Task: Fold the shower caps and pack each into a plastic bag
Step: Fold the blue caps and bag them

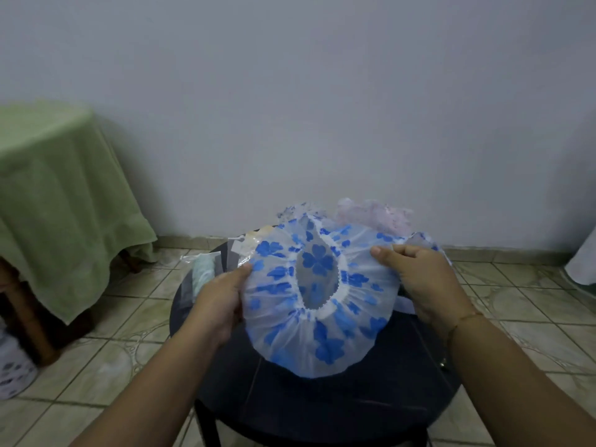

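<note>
Pink shower cap and plastic bags crowd black table.

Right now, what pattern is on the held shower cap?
Blue flowers on translucent white; the shower cap shows best in the head view.

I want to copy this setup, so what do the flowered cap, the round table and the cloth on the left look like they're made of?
Shower cap: thin translucent plastic film, likely; light passes through, blue flowers printed, gathered white elastic rim.
Round table: dark, smooth, faintly glossy top; wood or laminate, cannot tell.
Green cloth: soft matte fabric, probably towelling; it drapes in folds.
</note>
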Motion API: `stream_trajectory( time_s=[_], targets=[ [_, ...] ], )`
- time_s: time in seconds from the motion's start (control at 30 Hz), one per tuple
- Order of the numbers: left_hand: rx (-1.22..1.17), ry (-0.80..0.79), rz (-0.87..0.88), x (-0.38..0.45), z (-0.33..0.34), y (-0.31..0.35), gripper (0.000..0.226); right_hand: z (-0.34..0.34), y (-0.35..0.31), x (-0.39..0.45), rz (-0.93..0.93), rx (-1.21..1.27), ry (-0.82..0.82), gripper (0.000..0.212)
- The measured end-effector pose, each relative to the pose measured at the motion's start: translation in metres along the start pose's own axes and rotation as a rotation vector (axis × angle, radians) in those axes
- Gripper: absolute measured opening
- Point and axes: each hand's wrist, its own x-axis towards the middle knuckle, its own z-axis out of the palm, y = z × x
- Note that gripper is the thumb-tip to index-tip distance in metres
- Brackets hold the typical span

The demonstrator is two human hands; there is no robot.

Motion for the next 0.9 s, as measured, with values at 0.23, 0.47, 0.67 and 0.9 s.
stream_trajectory(
  time_s=[0.23, 0.47, 0.67, 0.9],
  targets=[
    [0.554, 0.229, 0.166, -0.009, -0.051, -0.034, 0.019, -0.022, 0.059, -0.033, 0.322, -0.047, -0.082, 0.013],
    [0.991, 0.323, 0.277, -0.001, -0.069, -0.054, 0.022, -0.04, 0.087, -0.028, 0.409, -0.227, -0.024, 0.011],
    [1.115, 0.302, 0.285, 0.001, -0.069, -0.059, 0.017, -0.048, 0.093, -0.024, 0.404, -0.342, 0.026, 0.016],
    [1.288, 0.117, 0.085, -0.002, -0.071, -0.048, 0.007, -0.049, 0.088, -0.021, 0.343, -0.572, -0.065, 0.005]
  ],
)
